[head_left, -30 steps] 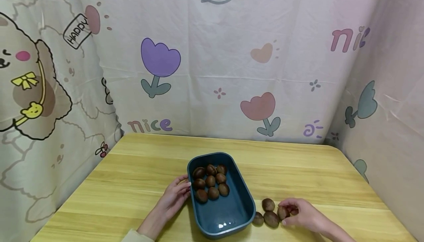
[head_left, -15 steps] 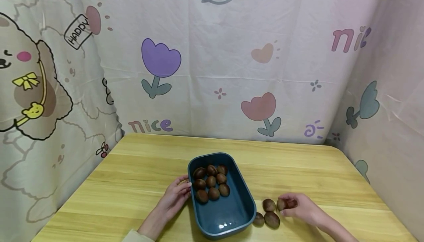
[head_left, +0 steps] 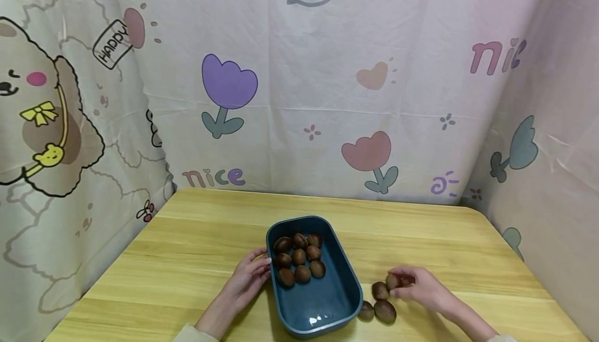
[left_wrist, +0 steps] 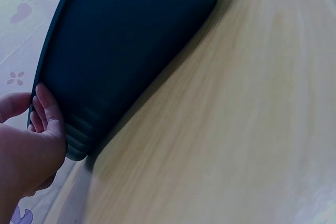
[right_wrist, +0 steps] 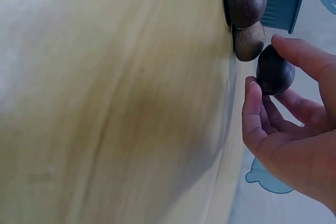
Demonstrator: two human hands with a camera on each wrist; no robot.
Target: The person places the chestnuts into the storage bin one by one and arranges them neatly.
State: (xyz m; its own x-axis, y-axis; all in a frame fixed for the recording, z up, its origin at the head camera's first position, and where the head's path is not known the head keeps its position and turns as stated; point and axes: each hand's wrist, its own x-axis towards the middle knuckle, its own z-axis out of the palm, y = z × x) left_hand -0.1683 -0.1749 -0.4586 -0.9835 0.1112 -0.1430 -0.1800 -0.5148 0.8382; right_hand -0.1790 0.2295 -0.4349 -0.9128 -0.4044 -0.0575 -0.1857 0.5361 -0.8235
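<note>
A dark blue rectangular container (head_left: 318, 300) stands on the table, with several brown chestnuts (head_left: 298, 257) in rows in its far part. At its left side my left hand (head_left: 250, 277) grips the wall, the thumb by the rim and fingers against the outside, as the left wrist view of the hand (left_wrist: 34, 145) shows. My right hand (head_left: 423, 289) pinches a chestnut (right_wrist: 275, 71) between thumb and fingertips. It is just right of a loose chestnut (head_left: 380, 290) on the table. Two more, a larger chestnut (head_left: 385, 312) and a smaller one (head_left: 366, 310), lie by the container's near right corner.
The light wooden table (head_left: 210, 227) reaches back to a printed cloth (head_left: 299, 87) that hangs behind it and along both sides. Inside the container, the near half shows its bare bottom.
My right hand has moved away from the body and slightly left with the chestnut, from beside the larger chestnut to beside the farther one. The left hand and container stay put.
</note>
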